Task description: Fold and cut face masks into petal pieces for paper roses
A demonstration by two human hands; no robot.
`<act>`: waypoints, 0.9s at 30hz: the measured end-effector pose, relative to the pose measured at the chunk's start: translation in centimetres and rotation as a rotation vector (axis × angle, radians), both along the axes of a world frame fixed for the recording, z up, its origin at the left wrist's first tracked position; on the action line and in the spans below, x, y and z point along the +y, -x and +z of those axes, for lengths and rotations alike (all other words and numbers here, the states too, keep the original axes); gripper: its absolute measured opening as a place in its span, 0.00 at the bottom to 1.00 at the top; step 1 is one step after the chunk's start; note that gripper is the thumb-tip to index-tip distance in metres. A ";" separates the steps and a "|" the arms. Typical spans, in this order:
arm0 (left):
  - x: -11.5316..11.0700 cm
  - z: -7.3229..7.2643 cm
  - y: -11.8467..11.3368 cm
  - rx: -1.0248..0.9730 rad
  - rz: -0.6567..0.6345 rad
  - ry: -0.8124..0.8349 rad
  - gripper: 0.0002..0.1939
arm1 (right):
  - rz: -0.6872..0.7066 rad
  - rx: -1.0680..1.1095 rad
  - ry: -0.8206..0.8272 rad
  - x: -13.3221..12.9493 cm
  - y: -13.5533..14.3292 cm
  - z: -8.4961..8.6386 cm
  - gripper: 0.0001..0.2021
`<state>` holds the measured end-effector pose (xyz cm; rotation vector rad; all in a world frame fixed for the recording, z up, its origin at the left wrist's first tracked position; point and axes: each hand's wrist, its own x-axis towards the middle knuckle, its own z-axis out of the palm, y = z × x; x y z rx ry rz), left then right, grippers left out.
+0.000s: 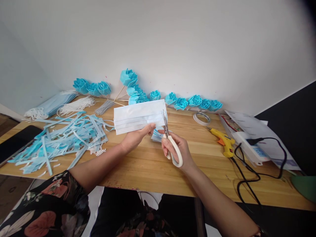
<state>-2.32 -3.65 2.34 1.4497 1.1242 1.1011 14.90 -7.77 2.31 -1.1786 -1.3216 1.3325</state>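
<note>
A pale pleated face mask (138, 115), with no ear loops showing, is held up over the table by my left hand (138, 136). The thumb lies on its lower edge; the other fingers are hidden behind it. My right hand (179, 149) grips white-handled scissors (176, 154). Their blades point up and lie along the mask's right end. Below the mask, some blue cut pieces (157, 135) rest on the table, partly covered by my hands.
Blue fabric flowers (181, 103) line the wall. Cut strips (71, 138) heap at left, near stacked masks (56, 102), white loops (76, 105), grey wires (105, 107) and a phone (19, 143). At right are a tape roll (201, 118), yellow glue gun (224, 141) and power strip (254, 149).
</note>
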 end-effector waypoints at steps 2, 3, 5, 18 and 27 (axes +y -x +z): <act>0.1 -0.1 0.1 -0.005 -0.020 -0.012 0.21 | 0.010 -0.005 -0.003 0.0 0.0 0.0 0.25; 0.1 -0.2 0.1 -0.017 -0.030 -0.011 0.21 | 0.020 -0.010 -0.007 0.0 -0.1 -0.1 0.25; 0.2 -0.5 0.2 -0.047 -0.043 -0.003 0.21 | 0.044 -0.017 -0.025 0.2 -0.2 -0.3 0.25; -0.2 0.0 0.2 0.049 -0.059 0.013 0.21 | 0.174 -0.068 -0.138 0.6 -0.7 0.0 0.25; -0.1 0.1 0.2 0.033 -0.041 -0.013 0.20 | 0.205 -0.092 -0.135 1.4 -0.9 1.7 0.21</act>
